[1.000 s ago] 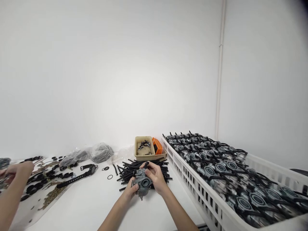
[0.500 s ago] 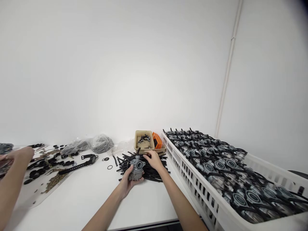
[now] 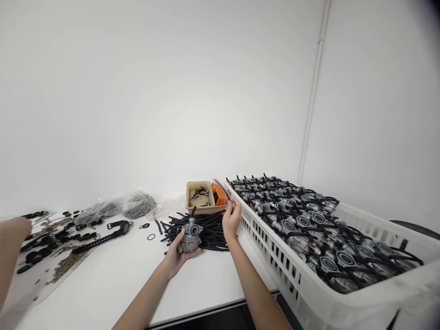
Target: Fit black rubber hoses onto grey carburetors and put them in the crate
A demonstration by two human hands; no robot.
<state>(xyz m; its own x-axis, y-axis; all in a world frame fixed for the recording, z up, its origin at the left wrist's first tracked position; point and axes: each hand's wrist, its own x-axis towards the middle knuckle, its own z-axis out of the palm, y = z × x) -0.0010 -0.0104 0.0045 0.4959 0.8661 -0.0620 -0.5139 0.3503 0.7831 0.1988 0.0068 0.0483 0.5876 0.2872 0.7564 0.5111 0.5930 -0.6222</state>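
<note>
My left hand (image 3: 178,256) is wrapped round a grey metal carburetor (image 3: 189,237), held upright above the white table with its round opening facing me. A short black tube sticks up from the carburetor's top. Just right of it, my right hand (image 3: 233,219) is raised with fingers pinched on a thin black rubber hose (image 3: 225,191), which points up and to the left and is blurred. Beneath and behind the carburetor lies a pile of black rubber hoses (image 3: 213,233), partly hidden by it.
A white crate (image 3: 275,256) of carburetors with black hoses stands at the right. Behind the pile are a beige tray (image 3: 188,195) and an orange basket (image 3: 220,196). Leftward lie a black watch (image 3: 103,239), bagged parts (image 3: 137,205), brass pieces (image 3: 67,266) and another person's arm (image 3: 12,243).
My right hand has lifted off the hose pile, moving right and up with a hose in its fingers. My left hand still holds the carburetor. The whole view has shifted slightly.
</note>
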